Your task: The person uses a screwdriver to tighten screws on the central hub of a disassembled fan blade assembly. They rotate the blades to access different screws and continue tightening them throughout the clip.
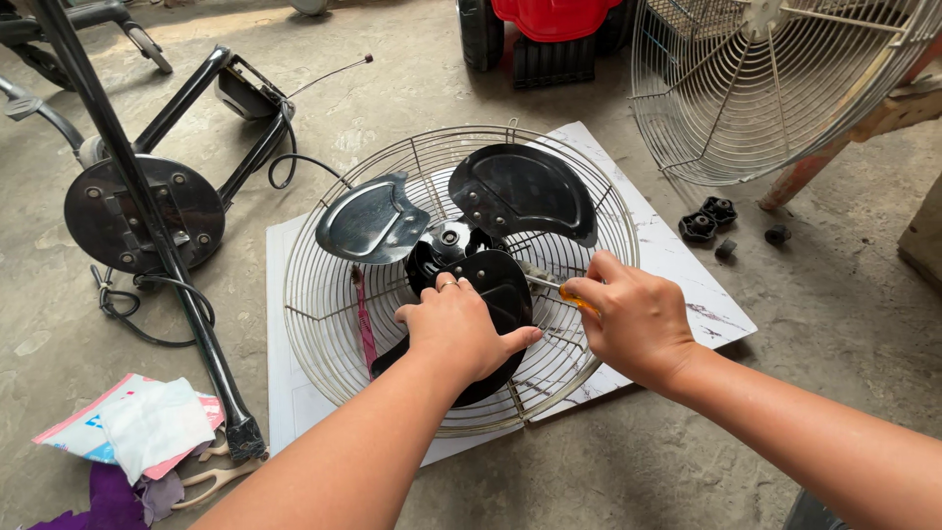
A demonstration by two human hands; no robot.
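Here, screwdriver (551,287) lying sideways, tip toward hub (450,238), right hand (636,322) gripping

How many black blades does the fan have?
3: one blade upper left, one blade upper right, and one blade nearest, partly under the left hand. No others show.
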